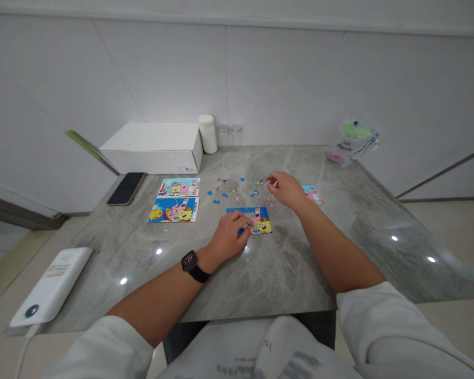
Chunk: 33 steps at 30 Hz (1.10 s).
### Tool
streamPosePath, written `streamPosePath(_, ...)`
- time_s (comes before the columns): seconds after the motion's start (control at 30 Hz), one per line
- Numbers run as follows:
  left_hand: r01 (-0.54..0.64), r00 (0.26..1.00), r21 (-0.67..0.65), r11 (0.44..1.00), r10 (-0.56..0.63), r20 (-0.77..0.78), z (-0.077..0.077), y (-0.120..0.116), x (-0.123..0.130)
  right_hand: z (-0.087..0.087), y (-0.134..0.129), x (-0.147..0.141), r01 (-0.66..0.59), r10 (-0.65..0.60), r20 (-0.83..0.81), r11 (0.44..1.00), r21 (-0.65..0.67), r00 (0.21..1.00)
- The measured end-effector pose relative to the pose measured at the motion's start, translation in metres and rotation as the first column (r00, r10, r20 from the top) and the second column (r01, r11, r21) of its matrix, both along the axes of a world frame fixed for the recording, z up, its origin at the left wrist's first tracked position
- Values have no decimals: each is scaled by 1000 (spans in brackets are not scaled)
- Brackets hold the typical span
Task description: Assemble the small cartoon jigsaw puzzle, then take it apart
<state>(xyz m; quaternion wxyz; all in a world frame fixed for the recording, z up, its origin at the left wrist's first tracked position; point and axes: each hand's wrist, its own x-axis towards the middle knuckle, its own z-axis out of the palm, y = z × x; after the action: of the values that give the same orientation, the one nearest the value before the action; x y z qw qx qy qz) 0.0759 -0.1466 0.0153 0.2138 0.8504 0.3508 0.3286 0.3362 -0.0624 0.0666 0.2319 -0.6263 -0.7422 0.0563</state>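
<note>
Head view, puzzle partly beneath left fingers

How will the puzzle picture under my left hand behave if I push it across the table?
The puzzle picture looks thin and flat, so it will probably slide rather than tip. The tabletop looks smooth and glossy, so expect little grip. With loose pieces lying just beyond, it may be unfinished and could shift apart.

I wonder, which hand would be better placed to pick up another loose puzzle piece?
Probably the right hand: its fingertips are beside the loose pieces, while the left hand is lower down, at the puzzle.
</note>
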Motion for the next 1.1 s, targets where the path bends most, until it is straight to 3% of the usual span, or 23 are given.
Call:
streamPosePath(0.2,-115,938,-122,986,148,313,-2,17,-6,-3,4,7,62,-58,-52,995,79,997)
streamPosePath(0.4,-262,766,-324,909,400,503,-8,49,-21,-28,17,17,105,-104,-18,994,33,994)
streamPosePath(0.53,-196,579,-557,807,553,598,-10,67,-29,-47,20,23,139,-140,3,989,47,990)
streamPosePath(0.67,-62,451,-668,742,618,644,-10,74,-30,-58,21,24,158,-158,-17,984,76,987)
streamPosePath(1.1,7,404,-707,707,645,649,-7,76,-27,-65,23,16,123,-118,-65,990,70,991)
